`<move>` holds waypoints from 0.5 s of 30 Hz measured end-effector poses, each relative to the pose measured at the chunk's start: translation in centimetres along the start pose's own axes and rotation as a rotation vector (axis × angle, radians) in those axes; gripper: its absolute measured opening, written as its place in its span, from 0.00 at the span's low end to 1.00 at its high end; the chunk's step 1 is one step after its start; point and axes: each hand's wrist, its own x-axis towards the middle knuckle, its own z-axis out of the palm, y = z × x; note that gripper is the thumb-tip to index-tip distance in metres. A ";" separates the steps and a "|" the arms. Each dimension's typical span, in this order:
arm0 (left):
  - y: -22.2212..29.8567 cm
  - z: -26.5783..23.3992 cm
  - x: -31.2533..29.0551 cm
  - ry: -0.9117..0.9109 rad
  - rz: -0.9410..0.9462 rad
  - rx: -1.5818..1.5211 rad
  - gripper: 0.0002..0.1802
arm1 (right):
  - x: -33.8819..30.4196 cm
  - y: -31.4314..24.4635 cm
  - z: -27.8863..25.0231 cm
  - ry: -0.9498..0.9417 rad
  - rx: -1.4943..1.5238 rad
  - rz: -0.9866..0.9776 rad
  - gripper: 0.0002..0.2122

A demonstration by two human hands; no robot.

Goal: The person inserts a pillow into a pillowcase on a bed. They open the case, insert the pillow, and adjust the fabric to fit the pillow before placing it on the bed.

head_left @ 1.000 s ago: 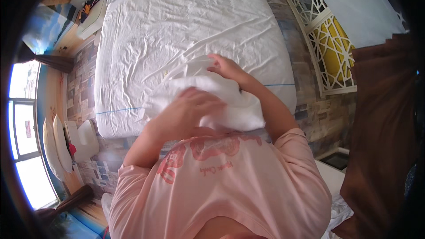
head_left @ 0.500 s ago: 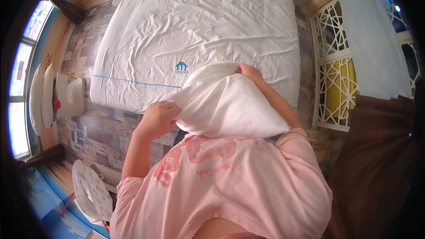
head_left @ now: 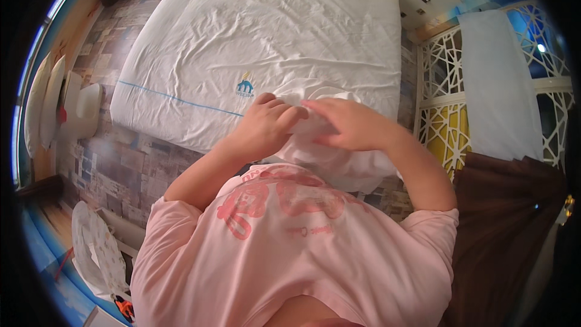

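Note:
A white cloth hangs bunched in front of my body, its upper folds lying over the near edge of the bed. My left hand is closed on its gathered edge, fingers curled. Close beside it, my right hand touches the folds with thumb and fingers stretched out and apart. The cloth's lower part drops behind my right forearm. A white sheet with a blue stripe and a small blue emblem covers the bed.
White pillows stand by a white chair at the left. On the right are a white lattice screen with pale fabric over it, and a brown curtain. Patterned flooring surrounds the bed.
Both hands have come together in front of my chest. The cloth, spread between them before, is now bunched. My right hand has moved nearer and its fingers have opened.

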 end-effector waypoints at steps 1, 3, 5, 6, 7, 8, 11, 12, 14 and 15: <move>0.0 0.4 0.7 0.014 0.046 -0.018 0.22 | 0.1 -0.1 1.2 -0.016 -0.100 0.041 0.20; -0.6 1.3 1.2 -0.014 0.054 -0.080 0.22 | 0.3 0.6 3.8 0.108 -0.226 0.092 0.13; -0.6 1.4 1.7 -0.044 0.004 -0.191 0.22 | 0.6 1.3 5.4 0.200 -0.360 0.173 0.10; -0.6 0.8 2.0 -0.105 -0.170 -0.410 0.20 | 0.2 1.2 6.3 0.307 -0.396 0.153 0.08; -0.9 0.0 2.3 -0.171 -0.345 -0.628 0.19 | -0.1 1.6 6.9 0.420 -0.358 0.151 0.08; -2.5 1.2 1.2 -0.073 -0.458 -0.862 0.19 | -0.4 1.9 7.7 0.531 -0.319 0.146 0.08; -10.0 5.2 -0.9 0.132 -0.703 -0.873 0.14 | -1.3 1.5 9.0 0.701 -0.265 0.239 0.11; -10.3 5.2 -0.9 0.015 -0.711 -0.672 0.14 | -1.7 1.4 9.3 0.713 -0.239 0.264 0.12; -10.4 5.4 -0.9 -0.211 -0.700 -0.265 0.13 | -2.5 1.5 9.9 0.756 -0.239 0.254 0.12; -10.1 5.8 -0.9 -0.283 -0.703 -0.236 0.14 | -2.9 1.8 10.2 0.785 -0.264 0.220 0.12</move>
